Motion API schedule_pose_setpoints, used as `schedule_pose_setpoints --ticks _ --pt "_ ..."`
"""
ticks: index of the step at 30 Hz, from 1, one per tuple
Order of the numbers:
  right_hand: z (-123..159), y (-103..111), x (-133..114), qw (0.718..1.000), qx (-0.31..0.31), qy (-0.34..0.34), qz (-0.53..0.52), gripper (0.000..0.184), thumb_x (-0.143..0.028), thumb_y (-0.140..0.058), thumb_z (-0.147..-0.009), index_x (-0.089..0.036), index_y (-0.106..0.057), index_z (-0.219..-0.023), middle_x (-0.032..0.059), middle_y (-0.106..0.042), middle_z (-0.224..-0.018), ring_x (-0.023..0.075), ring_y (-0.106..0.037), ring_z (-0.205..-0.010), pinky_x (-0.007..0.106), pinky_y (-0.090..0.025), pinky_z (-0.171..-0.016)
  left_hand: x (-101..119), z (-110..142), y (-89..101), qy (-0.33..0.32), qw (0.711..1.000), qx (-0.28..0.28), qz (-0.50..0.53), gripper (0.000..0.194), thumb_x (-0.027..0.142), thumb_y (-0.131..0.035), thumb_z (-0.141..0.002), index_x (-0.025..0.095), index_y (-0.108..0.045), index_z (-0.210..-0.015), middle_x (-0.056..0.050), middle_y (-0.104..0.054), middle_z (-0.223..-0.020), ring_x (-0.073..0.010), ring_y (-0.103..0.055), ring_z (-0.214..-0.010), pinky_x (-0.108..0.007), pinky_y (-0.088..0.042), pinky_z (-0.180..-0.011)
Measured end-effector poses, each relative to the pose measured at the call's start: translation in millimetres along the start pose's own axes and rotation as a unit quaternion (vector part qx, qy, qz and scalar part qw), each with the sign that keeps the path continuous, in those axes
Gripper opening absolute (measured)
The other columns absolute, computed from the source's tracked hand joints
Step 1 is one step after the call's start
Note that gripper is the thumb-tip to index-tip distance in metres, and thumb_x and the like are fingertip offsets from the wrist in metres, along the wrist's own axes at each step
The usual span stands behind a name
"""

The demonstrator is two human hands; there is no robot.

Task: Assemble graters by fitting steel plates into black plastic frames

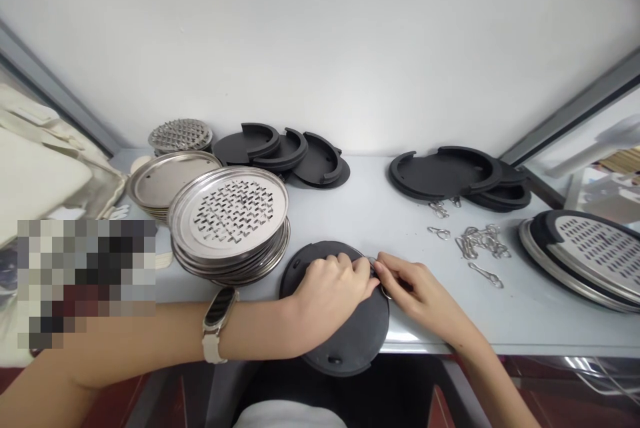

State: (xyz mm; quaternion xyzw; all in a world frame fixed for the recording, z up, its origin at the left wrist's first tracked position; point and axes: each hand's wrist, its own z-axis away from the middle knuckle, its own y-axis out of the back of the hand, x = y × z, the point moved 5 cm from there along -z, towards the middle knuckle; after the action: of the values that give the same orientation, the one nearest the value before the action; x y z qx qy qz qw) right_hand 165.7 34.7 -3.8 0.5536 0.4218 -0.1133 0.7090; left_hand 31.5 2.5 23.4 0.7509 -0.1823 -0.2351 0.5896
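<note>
Your left hand (333, 295) is resting curled on the black disc (350, 341), which is jutting past the desk's (360, 208) near edge; whether those fingers are gripping, I cannot tell. Your right hand (417, 288) is pinching a wire clip (385, 293) at the disc's right rim.

A gap ran between far-left trays (320, 156) and far-right trays (435, 173). Plates (233, 215) blocked the left, the disc (353, 338) the near middle.
</note>
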Motion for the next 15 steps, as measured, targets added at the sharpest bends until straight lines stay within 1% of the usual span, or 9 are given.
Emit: schedule_pose_setpoints --ticks 4,6,9,12,15 --pt "2.8 0.3 2.3 1.0 -0.015 -0.006 -0.022 0.038 -0.039 -0.035 -0.099 -0.021 -0.029 -0.066 -0.0053 -0.031 -0.058 0.0107 -0.032 -0.053 0.024 -0.028 -0.051 0.2 0.9 0.1 0.011 0.999 0.029 -0.015 0.024 0.032 -0.034 -0.1 0.017 -0.048 -0.088 -0.002 -0.055 -0.069 -0.018 -0.059 -0.062 -0.028 -0.035 -0.049" --pt "3.8 0.3 2.7 0.999 -0.018 -0.008 -0.031 0.038 -0.039 -0.035 -0.099 -0.021 -0.028 -0.066 -0.0053 -0.029 -0.058 0.0108 -0.031 -0.053 0.024 -0.027 -0.05 0.2 0.9 -1.0 0.009 0.999 0.031 -0.017 0.024 0.032 -0.033 -0.1 0.017 -0.048 -0.088 -0.002 -0.054 -0.069 -0.0182 -0.059 -0.062 -0.028 -0.036 -0.049" --pt "3.3 -0.7 1.7 1.0 -0.005 -0.011 -0.025 0.037 -0.038 -0.035 -0.099 -0.022 -0.029 -0.066 -0.0054 -0.031 -0.058 0.0111 -0.032 -0.053 0.024 -0.028 -0.051 -0.2 0.5 -3.8 0.007 1.0 0.026 -0.016 0.025 0.033 -0.032 -0.1 0.017 -0.048 -0.089 -0.002 -0.055 -0.069 -0.0184 -0.059 -0.062 -0.027 -0.036 -0.049" --pt "0.5 -3.1 -0.6 1.0 0.01 -0.009 -0.007 0.036 -0.037 -0.035 -0.1 -0.022 -0.031 -0.068 -0.0055 -0.034 -0.057 0.0114 -0.035 -0.052 0.025 -0.029 -0.053 -0.4 -1.3 -4.2 0.0 1.0 0.004 -0.004 0.026 0.032 -0.031 -0.101 0.016 -0.05 -0.092 -0.003 -0.055 -0.07 -0.0183 -0.06 -0.062 -0.026 -0.037 -0.049" --pt "-1.4 -3.8 -2.0 1.0 0.023 -0.006 0.009 0.034 -0.036 -0.034 -0.1 -0.022 -0.032 -0.069 -0.0055 -0.037 -0.058 0.0115 -0.038 -0.052 0.025 -0.029 -0.055 -0.2 -4.6 -2.5 -0.01 0.999 -0.048 0.021 0.025 0.029 -0.03 -0.101 0.016 -0.052 -0.099 -0.005 -0.059 -0.075 -0.0199 -0.063 -0.067 -0.027 -0.04 -0.05"
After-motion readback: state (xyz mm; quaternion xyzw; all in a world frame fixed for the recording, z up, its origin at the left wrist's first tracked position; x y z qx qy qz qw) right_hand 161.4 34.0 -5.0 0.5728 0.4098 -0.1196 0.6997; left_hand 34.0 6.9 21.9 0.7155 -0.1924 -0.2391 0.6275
